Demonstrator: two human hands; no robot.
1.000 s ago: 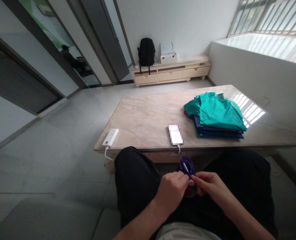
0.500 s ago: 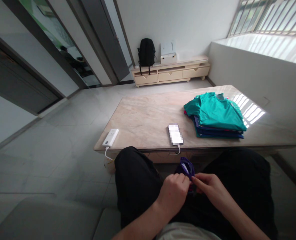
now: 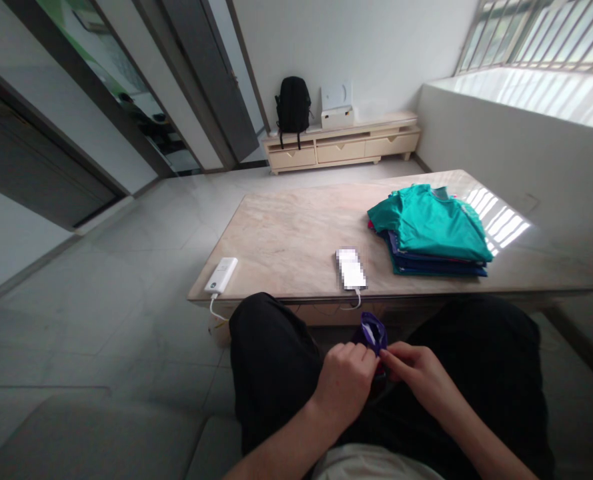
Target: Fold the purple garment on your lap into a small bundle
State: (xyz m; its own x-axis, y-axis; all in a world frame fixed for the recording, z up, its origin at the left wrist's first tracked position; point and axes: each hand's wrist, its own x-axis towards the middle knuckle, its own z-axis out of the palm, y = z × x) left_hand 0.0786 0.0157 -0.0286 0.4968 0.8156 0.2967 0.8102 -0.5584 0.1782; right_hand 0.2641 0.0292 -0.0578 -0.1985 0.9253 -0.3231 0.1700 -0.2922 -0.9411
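— Item: small purple cloth (image 3: 373, 332), over our lap, just short of the table edge (image 3: 426, 293). Are we gripping it?
— Yes: left hand (image 3: 346, 380) and right hand (image 3: 416, 373) are both pinching it; we are keeping the edges level.

Sitting tight between both knees, left hand (image 3: 345, 381) and right hand (image 3: 416, 377) meeting on a small purple cloth (image 3: 373, 333). Table (image 3: 296, 233) edge blocking just ahead. Beyond it, phone (image 3: 351, 269) and its cable lying straight in front, folded shirts (image 3: 429, 230) crowding the right, power bank (image 3: 221, 275) sitting at the left corner. Leaving broad bare tabletop in the middle and far left.
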